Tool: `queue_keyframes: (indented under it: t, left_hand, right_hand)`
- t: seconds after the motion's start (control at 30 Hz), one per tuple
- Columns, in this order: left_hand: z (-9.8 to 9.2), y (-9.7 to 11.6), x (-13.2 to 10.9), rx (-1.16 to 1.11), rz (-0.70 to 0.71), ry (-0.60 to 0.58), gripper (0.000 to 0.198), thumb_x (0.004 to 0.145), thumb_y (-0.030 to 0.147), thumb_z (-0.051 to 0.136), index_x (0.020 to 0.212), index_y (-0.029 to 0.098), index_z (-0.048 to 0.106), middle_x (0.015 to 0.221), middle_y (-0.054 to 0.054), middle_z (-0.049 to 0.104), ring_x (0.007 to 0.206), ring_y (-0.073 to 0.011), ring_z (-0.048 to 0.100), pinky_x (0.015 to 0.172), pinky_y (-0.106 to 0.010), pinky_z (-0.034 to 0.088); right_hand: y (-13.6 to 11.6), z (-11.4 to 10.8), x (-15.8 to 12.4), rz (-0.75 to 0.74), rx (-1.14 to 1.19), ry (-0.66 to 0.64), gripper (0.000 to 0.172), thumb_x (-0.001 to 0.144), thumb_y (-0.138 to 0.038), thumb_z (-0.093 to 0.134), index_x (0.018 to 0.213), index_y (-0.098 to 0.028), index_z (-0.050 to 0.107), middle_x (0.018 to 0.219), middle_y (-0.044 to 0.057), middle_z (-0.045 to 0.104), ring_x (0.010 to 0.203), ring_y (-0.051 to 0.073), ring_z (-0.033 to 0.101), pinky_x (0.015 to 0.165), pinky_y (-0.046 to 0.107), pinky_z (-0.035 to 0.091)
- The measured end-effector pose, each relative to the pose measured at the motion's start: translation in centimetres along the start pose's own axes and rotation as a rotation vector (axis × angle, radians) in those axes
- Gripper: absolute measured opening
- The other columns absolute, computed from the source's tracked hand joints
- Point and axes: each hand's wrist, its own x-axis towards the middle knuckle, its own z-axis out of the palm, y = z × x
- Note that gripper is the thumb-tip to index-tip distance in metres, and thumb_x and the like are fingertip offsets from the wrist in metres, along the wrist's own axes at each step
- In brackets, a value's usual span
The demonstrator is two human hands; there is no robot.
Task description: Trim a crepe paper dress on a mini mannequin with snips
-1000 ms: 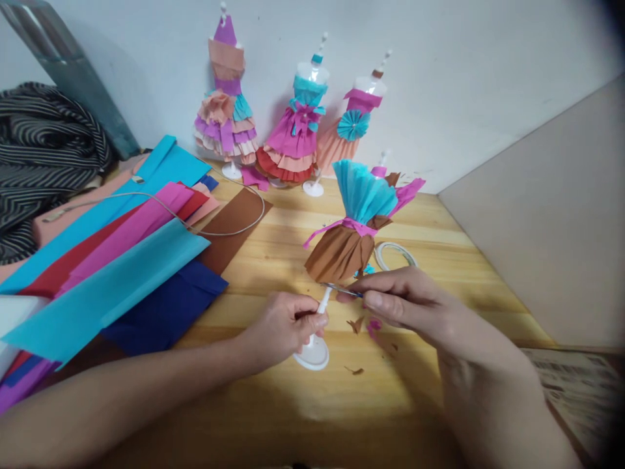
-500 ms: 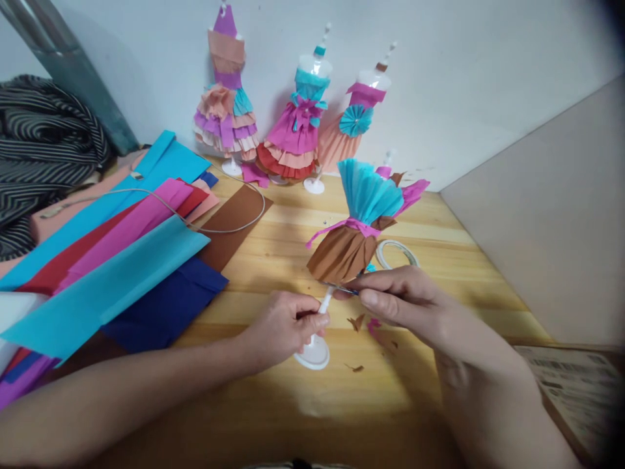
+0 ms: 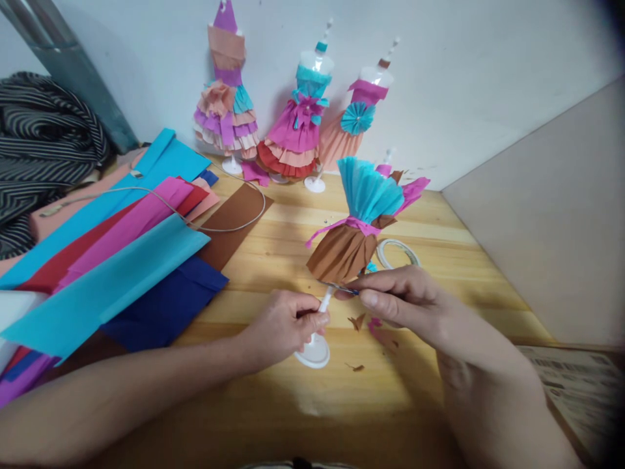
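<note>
My left hand [image 3: 288, 329] is closed round the white stem [image 3: 325, 299] of a small dress-form stand, just above its round base [image 3: 313, 352]. On that stand is a paper dress with a pleated brown skirt [image 3: 342, 251], a pink tie [image 3: 359, 225] at the waist and a fanned turquoise top [image 3: 368, 189]. The dress tilts to the upper right. My right hand [image 3: 400, 299] is closed on small scissors [image 3: 342, 288], whose thin metal blades lie along the skirt's lower edge. Most of the scissors' handle is hidden by my fingers.
Three dressed forms, one with a peach bodice [image 3: 226, 49], stand by the wall. Coloured paper sheets [image 3: 112, 286] and a grey cable [image 3: 234, 229] lie left. A tape roll [image 3: 398, 253] is beyond my right hand; brown scraps [image 3: 356, 322] lie nearby. A cardboard box [image 3: 576, 391] is at right.
The scissors' blades reach slightly farther left along the skirt's edge. Both hands stay in nearly the same place, and the dress has hardly moved.
</note>
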Motion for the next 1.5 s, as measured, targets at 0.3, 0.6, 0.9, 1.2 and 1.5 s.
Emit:
queue_keyframes:
  t: [0.3,0.6,0.9,1.2,1.5]
  left_hand:
    - [0.1,0.0,0.0,-0.019,0.0,0.001,0.023,0.078,0.032,0.052,0.063,0.016,0.057,0.049,0.005,0.047,0.041,-0.0067,0.043,0.04,-0.016,0.033]
    - [0.1,-0.1,0.0,-0.016,-0.002,-0.002,0.024,0.078,0.033,0.053,0.064,0.015,0.057,0.052,0.004,0.051,0.042,-0.0065,0.043,0.039,-0.016,0.035]
    - [0.0,0.0,0.0,-0.001,-0.004,-0.015,0.023,0.079,0.032,0.053,0.064,0.015,0.058,0.051,0.004,0.05,0.042,-0.0062,0.044,0.039,-0.015,0.035]
    - [0.0,0.0,-0.1,-0.007,0.016,-0.019,0.024,0.08,0.031,0.052,0.063,0.015,0.057,0.05,0.005,0.048,0.041,-0.0058,0.042,0.039,-0.016,0.032]
    - [-0.4,0.2,0.2,-0.011,-0.004,-0.017,0.029,0.079,0.038,0.052,0.065,0.014,0.059,0.047,0.004,0.046,0.04,-0.0075,0.043,0.042,-0.019,0.033]
  right_hand:
    - [0.2,0.0,0.0,0.003,-0.002,0.008,0.055,0.085,-0.062,0.052,0.055,-0.016,0.05,0.053,-0.003,0.036,0.05,0.008,0.032,0.045,0.023,0.028]
    - [0.0,-0.1,0.0,0.055,-0.029,0.012,0.059,0.081,-0.068,0.053,0.052,-0.017,0.049,0.051,-0.002,0.039,0.049,0.009,0.033,0.045,0.024,0.03]
    - [0.1,-0.2,-0.1,0.033,-0.064,0.042,0.057,0.08,-0.064,0.058,0.054,-0.014,0.062,0.051,0.0,0.047,0.049,0.009,0.036,0.044,0.022,0.032]
    - [0.4,-0.1,-0.2,0.005,-0.029,-0.006,0.051,0.085,-0.057,0.056,0.061,-0.013,0.064,0.052,-0.002,0.042,0.05,0.008,0.032,0.044,0.023,0.03]
    - [0.0,-0.8,-1.0,-0.022,-0.086,-0.178,0.039,0.09,-0.048,0.054,0.086,-0.013,0.071,0.056,-0.004,0.037,0.05,0.007,0.027,0.042,0.021,0.022]
